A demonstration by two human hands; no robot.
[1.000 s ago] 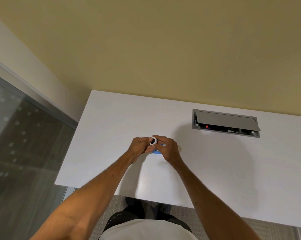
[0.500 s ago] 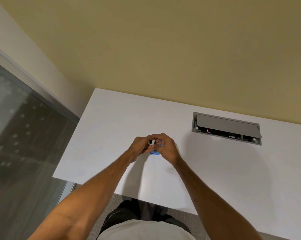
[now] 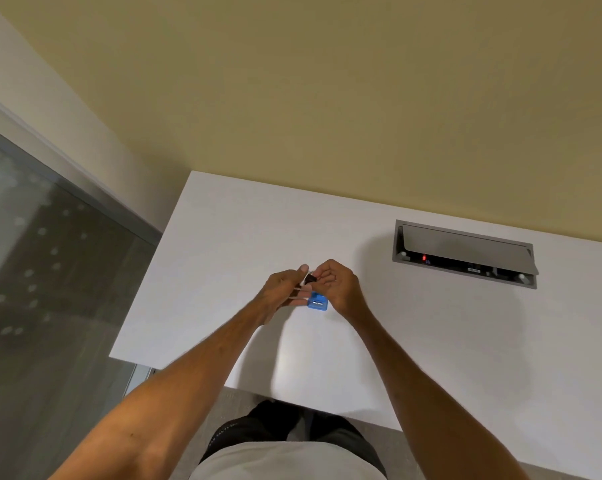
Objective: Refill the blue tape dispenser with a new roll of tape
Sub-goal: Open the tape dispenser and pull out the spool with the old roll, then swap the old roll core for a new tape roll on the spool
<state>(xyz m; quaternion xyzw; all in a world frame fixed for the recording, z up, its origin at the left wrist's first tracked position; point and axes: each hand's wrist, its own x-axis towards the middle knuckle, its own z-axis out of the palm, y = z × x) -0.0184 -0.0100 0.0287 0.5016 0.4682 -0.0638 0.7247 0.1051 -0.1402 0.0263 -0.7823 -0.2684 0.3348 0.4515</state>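
The small blue tape dispenser [image 3: 317,303] shows between my two hands, just above the white desk [image 3: 223,258], with its metal slot facing up. My left hand [image 3: 281,291] pinches a small tape roll [image 3: 309,279], dark with a white edge, under its thumb, and its lower fingers reach to the dispenser's left side. My right hand [image 3: 341,285] is curled against the dispenser's right side, with its fingertips touching the roll. Most of the roll is hidden by fingers.
A grey recessed power and cable box [image 3: 464,253] with its lid open is set into the desk at the right rear. The desk's left edge borders a glass partition [image 3: 50,289]. A yellow wall [image 3: 327,98] rises right behind the desk.
The white roll faced up between my hands before and is now turned edge-on under my left thumb. My right hand has opened away, so the blue dispenser shows more.
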